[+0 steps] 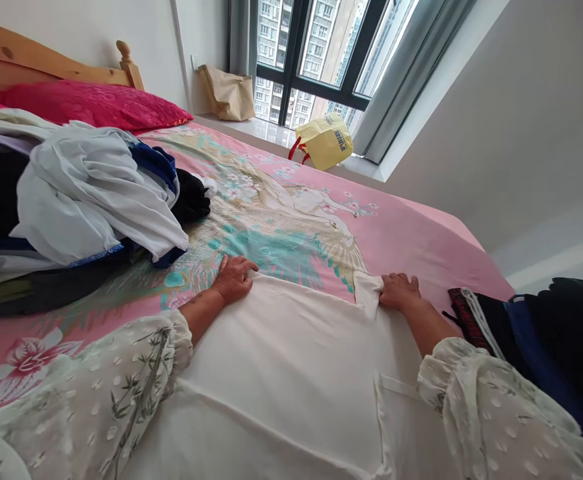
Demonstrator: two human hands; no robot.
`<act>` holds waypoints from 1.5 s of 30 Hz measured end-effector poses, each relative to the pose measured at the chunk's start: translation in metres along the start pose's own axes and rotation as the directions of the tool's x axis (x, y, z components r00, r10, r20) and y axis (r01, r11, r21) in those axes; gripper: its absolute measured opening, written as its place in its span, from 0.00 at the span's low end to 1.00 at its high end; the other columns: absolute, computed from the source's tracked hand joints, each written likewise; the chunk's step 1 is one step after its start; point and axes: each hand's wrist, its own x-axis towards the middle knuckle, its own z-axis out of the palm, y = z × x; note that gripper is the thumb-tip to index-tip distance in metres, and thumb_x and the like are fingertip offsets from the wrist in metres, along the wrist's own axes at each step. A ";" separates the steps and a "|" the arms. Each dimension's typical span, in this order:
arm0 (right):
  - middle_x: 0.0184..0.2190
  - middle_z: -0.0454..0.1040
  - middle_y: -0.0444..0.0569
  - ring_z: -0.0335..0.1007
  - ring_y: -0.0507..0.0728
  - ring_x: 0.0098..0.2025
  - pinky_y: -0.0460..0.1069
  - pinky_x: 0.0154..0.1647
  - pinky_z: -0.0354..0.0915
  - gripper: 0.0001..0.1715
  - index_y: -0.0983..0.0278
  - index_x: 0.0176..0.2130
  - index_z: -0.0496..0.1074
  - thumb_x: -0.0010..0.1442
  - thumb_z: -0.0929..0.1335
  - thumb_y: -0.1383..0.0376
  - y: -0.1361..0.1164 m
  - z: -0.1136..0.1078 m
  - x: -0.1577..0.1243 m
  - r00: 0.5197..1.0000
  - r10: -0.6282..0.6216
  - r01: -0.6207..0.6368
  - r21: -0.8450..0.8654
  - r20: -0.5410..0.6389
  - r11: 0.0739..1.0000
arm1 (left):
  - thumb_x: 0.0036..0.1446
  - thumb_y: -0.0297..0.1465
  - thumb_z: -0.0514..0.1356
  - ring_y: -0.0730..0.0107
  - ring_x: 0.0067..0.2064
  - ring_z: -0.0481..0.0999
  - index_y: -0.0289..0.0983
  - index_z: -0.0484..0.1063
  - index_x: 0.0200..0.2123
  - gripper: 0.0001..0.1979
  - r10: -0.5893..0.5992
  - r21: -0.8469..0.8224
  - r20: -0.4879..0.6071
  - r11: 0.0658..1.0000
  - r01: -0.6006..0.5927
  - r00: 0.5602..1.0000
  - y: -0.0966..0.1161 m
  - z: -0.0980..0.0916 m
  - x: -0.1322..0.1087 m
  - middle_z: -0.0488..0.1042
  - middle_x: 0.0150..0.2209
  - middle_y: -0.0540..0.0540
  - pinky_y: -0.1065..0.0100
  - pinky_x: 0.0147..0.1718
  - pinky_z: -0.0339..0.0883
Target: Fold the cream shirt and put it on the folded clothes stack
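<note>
A white garment [291,347], probably a shirt, lies spread over the bed in front of me, with a raised seam and a narrow folded part along its right side. At its far left corner, my left hand [235,277] is closed on the edge of the cloth. My right hand [399,291] grips the far right corner, beside a small bunched flap of the same fabric. Between the hands the cloth lies mostly flat, with a few soft creases. Its near end runs out of view at the bottom.
A heap of clothes [91,193] lies on the left of the pink flowered bedsheet [401,227]. Folded dark clothes [556,333] are stacked at the right. Beyond are a red pillow [101,107], a yellow bag [327,141] and a brown paper bag [229,93] by the window.
</note>
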 end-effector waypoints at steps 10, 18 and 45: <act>0.36 0.74 0.52 0.69 0.58 0.42 0.54 0.56 0.49 0.13 0.65 0.42 0.67 0.58 0.59 0.68 0.025 -0.047 -0.148 0.950 0.039 -0.029 0.035 -0.308 0.999 | 0.41 0.29 0.53 0.64 0.35 0.73 0.36 0.75 0.28 0.11 -0.031 -0.124 0.132 0.991 0.048 0.991 0.025 -0.063 -0.004 0.74 0.26 0.50 0.62 0.43 0.67; 0.36 0.73 0.51 0.69 0.59 0.39 0.53 0.45 0.60 0.11 0.60 0.39 0.69 0.53 0.62 0.66 0.035 -0.039 -0.294 0.883 -0.113 0.244 0.240 -0.455 0.940 | 0.45 0.25 0.53 0.66 0.43 0.71 0.40 0.76 0.27 0.11 0.269 -0.128 0.038 0.957 -0.262 0.963 0.013 -0.097 -0.109 0.74 0.36 0.47 0.64 0.49 0.61; 0.58 0.62 0.50 0.50 0.61 0.62 0.58 0.62 0.45 0.30 0.57 0.56 0.65 0.55 0.59 0.74 -0.038 -0.021 -0.367 0.911 -0.132 0.222 0.194 -0.390 0.956 | 0.52 0.37 0.55 0.53 0.59 0.63 0.43 0.74 0.47 0.19 0.304 0.137 0.027 0.943 -0.304 0.952 0.046 -0.086 -0.192 0.67 0.56 0.40 0.52 0.59 0.54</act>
